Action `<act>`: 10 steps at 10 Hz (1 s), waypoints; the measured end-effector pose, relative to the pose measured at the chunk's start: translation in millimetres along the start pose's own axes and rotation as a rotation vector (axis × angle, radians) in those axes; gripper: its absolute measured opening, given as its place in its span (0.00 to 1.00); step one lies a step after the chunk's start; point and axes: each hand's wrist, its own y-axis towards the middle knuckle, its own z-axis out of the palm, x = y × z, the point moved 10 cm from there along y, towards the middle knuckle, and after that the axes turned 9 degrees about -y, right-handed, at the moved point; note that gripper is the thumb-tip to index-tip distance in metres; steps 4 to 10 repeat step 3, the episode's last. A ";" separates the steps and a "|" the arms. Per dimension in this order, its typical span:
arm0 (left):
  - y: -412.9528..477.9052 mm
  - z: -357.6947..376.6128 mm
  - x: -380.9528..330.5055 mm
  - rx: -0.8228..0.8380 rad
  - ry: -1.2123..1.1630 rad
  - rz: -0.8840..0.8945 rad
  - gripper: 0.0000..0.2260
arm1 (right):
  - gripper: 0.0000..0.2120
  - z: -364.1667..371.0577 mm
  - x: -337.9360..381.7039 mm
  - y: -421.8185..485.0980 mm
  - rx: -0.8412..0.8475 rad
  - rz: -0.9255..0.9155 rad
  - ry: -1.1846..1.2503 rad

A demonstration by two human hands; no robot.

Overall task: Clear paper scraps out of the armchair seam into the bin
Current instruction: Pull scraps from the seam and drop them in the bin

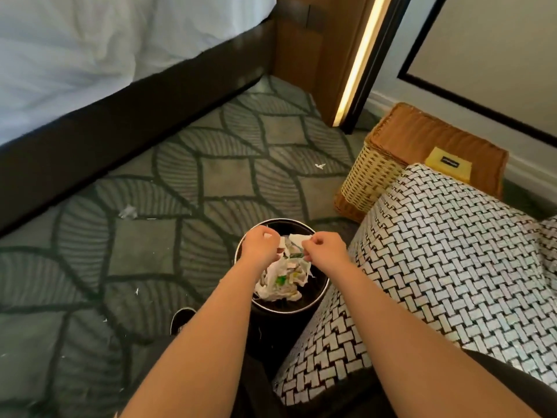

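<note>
A round black bin (272, 306) stands on the carpet beside the armchair (437, 267), which has a black-and-white woven pattern. Crumpled white paper (283, 280) with bits of green fills the bin. Both my hands hover over the bin's far rim. My left hand (259, 247) has its fingers curled down with a small white scrap at the fingertips. My right hand (324, 247) pinches a white paper scrap (298, 238) between thumb and fingers. The armchair's seam is not in view.
Small white scraps (128, 212) lie scattered on the patterned grey carpet, one (320, 166) near a wicker basket (370, 179) with a brown lid. A bed with a dark frame (126, 122) runs along the left. My shoe (182, 319) is beside the bin.
</note>
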 end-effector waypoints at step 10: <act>32.9 16.6 4.7 0.003 0.213 0.041 0.12 | 0.17 20.9 -11.3 17.9 0.142 0.017 -0.140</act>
